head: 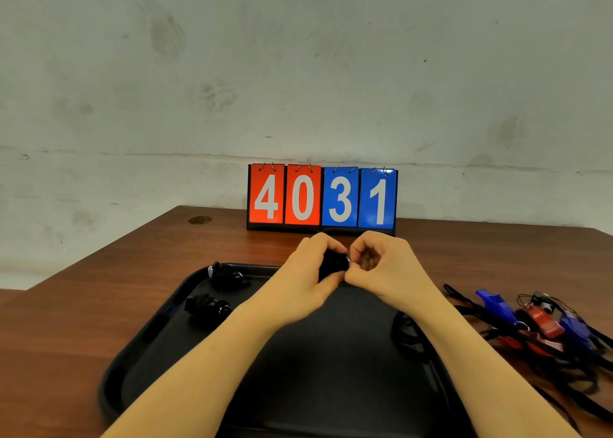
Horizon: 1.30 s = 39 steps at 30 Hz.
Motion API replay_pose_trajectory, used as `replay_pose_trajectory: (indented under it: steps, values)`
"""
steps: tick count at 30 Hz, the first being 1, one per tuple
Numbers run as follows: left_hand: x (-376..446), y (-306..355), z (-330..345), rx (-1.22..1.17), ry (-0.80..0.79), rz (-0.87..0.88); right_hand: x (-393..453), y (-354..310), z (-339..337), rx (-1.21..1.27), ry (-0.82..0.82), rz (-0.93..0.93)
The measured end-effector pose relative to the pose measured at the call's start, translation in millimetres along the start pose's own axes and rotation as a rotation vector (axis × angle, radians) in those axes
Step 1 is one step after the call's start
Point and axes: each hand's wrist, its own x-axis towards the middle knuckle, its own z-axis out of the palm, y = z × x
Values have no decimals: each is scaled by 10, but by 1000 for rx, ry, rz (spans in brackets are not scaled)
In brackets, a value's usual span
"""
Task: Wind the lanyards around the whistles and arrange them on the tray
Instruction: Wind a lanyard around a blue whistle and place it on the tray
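Both hands meet above the far edge of the tray (139, 364), a black, shallow plastic rectangle with rounded corners and a matte floor. The left hand (308, 281) curls around a black whistle (333, 265), thumb below and fingers over the top, so only a dark lump wrapped in cord shows between the palms. The right hand (381, 265) pinches at the whistle's right end, where a small glint of metal shows, its other fingers curled inward.

Two wound whistles lie in the tray's far left corner: one (227, 275) against the back rim and one (207, 306) nearer, each a knobbly black bundle with a shiny ring.

On the smooth brown wooden bench (99, 288), right of the tray, sits a tangle of loose whistles (544, 321), blue and red glossy plastic, mixed with flat black lanyards (564, 371) that trail toward the near edge.

A flip scoreboard (321, 198) stands at the back against the scuffed pale wall, showing red cards 4 and 0, blue cards 3 and 1.
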Motion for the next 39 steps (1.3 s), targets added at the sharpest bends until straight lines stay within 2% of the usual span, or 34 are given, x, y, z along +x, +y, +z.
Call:
replay_pose_trajectory:
  steps: [6, 12, 16, 28, 39]
  values:
    - [22, 8, 5, -53, -7, -12, 0, 19, 44, -73, 95, -92]
    - [6, -16, -37, -162, 77, -68, 11, 12, 35, 58, 52, -67]
    - [13, -11, -28, -170, 76, -77, 12, 7, 8, 106, 24, -49]
    - [30, 4, 6, -185, 42, -42, 22, 21, 110, -183, 110, -154]
    - [48, -7, -49, -323, 126, -60, 1, 2, 69, 214, 105, -100]
